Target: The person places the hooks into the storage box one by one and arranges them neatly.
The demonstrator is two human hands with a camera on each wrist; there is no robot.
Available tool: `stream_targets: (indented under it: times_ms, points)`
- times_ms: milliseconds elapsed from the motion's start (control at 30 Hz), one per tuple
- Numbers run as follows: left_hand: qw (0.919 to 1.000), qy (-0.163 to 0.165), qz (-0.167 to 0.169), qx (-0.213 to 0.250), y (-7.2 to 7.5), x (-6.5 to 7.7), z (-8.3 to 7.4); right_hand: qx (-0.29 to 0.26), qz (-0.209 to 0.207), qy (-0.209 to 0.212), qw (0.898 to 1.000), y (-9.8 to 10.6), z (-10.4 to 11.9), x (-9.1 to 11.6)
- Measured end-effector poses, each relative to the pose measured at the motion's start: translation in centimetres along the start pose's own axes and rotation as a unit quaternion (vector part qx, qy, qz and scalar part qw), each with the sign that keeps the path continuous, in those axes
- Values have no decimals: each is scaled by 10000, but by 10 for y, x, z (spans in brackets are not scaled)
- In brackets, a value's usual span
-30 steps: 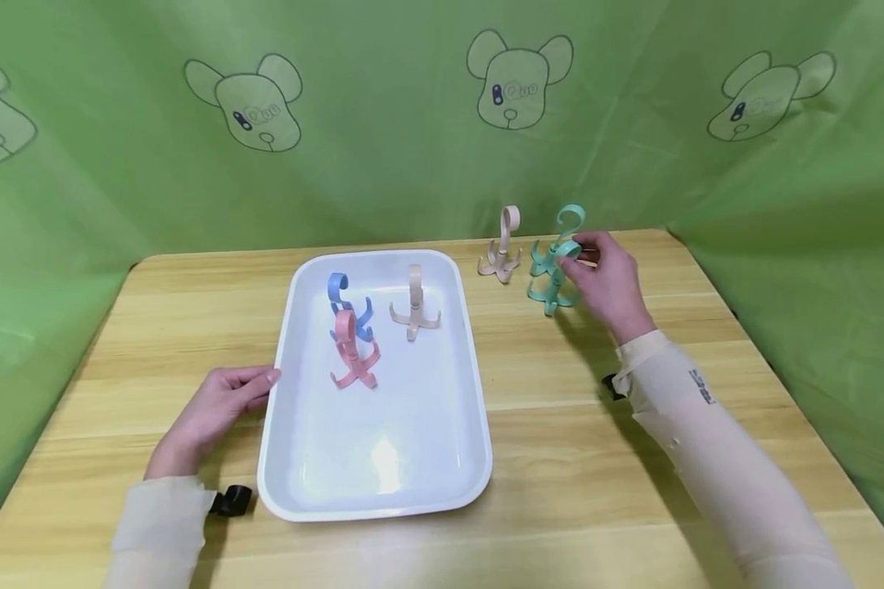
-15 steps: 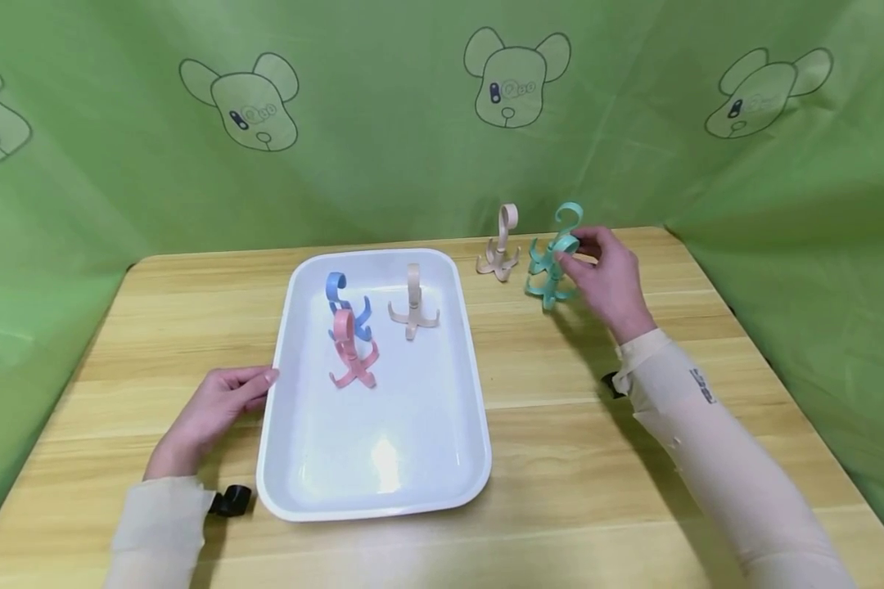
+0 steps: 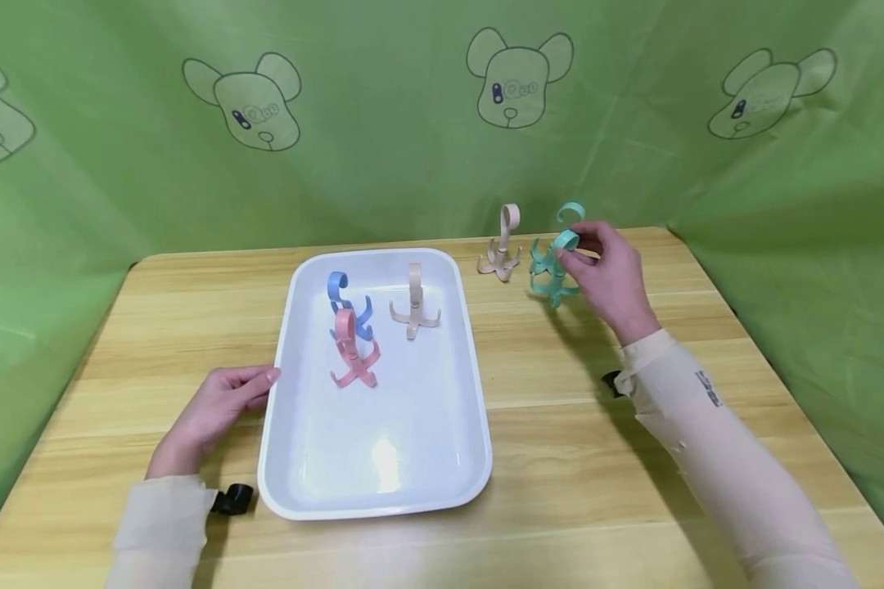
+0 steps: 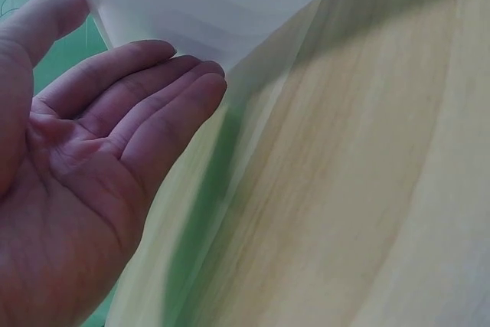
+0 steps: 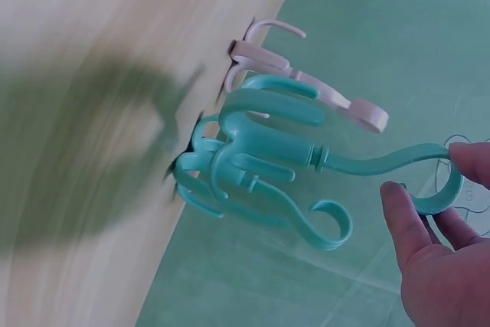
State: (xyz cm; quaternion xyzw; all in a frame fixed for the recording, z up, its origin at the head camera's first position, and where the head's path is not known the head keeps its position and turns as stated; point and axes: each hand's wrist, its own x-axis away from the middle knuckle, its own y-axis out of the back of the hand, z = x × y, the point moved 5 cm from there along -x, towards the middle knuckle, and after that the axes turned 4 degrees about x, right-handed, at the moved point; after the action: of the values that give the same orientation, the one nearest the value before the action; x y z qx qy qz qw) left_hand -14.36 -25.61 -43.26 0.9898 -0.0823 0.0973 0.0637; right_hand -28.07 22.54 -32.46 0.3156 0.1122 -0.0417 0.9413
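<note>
My right hand (image 3: 613, 278) pinches a teal claw hook hanger (image 5: 268, 139) by its curled top. Its prongs point down, seemingly a little above the table. Close behind stands a second teal hook hanger (image 5: 295, 208), partly covered by the held one. A pale pink hook hanger (image 3: 502, 249) is upright to their left. My left hand (image 3: 224, 401) is at the left side of a white tray (image 3: 383, 425), thumb on the rim and fairly straight fingers against the outer wall. Inside the tray stand a blue hook hanger (image 3: 361, 319), a pink one (image 3: 355, 360) and a beige one (image 3: 415, 311).
The wooden table (image 3: 575, 483) runs to a green curtain (image 3: 383, 164) at the back and both sides. Between the tray and the right arm lies a stretch of bare wood. Each wrist carries a small black camera (image 3: 234, 499).
The held teal hook hanger has risen slightly and now covers more of the teal one behind it. My left hand, the tray and its hangers stay where they were.
</note>
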Motion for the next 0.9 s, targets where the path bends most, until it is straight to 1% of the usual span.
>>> stream_targets:
  times_ms: [100,267,467,600,733,900]
  points:
    - [10000,8,3,30,-1,-1,0,-71,-13,33,10000,1,4,2]
    - [10000,40,-8,33,0,-1,1,-233,-35,223,9995,2,13,4]
    - [10000,18,9,10,0,-1,0,-477,-23,375,9982,2,30,10]
    - [10000,-50,8,33,0,-2,0,-588,21,607,9964,0,45,17]
    - [9999,-103,27,58,0,-2,2,-631,111,927,9936,-3,59,26]
    - [9999,-96,19,56,-1,-2,2,-850,327,1315,9871,-6,74,33]
